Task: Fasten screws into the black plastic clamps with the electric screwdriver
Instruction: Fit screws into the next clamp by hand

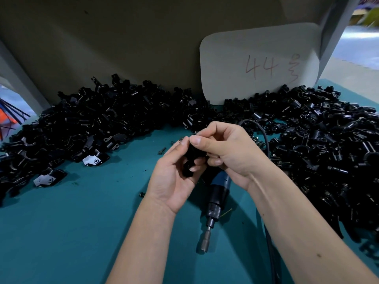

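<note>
A: The fingers (185,144) of the left hand (174,177) are curled round a black clamp (191,160), thumb and fingertips pinching its upper end; the clamp sits upright in that palm.

B: And the right hand (227,152)?

A: Its thumb (200,141) presses the top of the same clamp, and the other fingers fold in behind it. Whether they pinch a screw there I cannot tell (the spot is hidden by the thumb).

B: Where is the screwdriver (215,198)?

A: Lying on the table (71,232) just below the clamp, partly under the right wrist, not held. Its blue and black body points toward the person, the metal bit holder (205,240) nearest them. Its cable (264,138) loops away to the right of the clamp.

B: The other parts?

A: A long pile (98,121) of black clamps runs left of the held clamp and behind it, along a beige board (123,42). A second pile (320,144) lies to its right. A loose screw (162,150) rests on the table just left of the clamp, another (142,194) lower left, near the left wrist. Behind the clamp, a pale card (258,60) marked "44" leans on the board.
</note>
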The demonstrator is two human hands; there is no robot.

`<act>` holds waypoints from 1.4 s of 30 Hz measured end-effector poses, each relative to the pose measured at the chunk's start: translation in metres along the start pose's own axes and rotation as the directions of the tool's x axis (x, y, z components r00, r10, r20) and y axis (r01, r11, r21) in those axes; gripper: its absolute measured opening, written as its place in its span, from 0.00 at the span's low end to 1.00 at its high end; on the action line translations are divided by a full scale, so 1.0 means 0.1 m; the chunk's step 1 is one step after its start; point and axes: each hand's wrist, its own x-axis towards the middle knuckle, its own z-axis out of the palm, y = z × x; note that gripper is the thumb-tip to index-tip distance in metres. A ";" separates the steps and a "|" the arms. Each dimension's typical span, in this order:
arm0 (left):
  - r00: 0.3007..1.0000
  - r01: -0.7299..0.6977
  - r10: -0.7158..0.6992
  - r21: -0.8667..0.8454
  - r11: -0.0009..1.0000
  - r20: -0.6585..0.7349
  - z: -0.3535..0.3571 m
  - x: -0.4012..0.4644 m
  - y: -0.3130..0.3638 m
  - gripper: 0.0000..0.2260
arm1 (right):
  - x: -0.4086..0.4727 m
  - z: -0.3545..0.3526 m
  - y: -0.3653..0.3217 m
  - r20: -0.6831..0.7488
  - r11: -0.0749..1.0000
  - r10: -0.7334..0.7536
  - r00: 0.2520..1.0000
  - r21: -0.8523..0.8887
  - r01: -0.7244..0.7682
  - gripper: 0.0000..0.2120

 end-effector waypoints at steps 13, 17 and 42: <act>1.000 0.015 -0.015 0.008 1.000 0.003 0.02 0.00 0.04 0.11 | 0.00 0.03 0.03 -0.041 0.999 -0.010 0.999 -0.040 0.009 0.04; 0.999 0.012 -0.012 -0.013 1.000 0.041 0.02 -0.01 0.07 0.12 | 0.00 0.02 0.02 -0.001 0.996 -0.016 1.000 -0.084 0.015 0.06; 0.998 -0.060 0.063 0.122 0.991 -0.020 0.05 -0.03 0.05 0.10 | 0.01 0.09 0.08 -0.115 0.989 -0.127 0.985 -0.094 0.116 0.11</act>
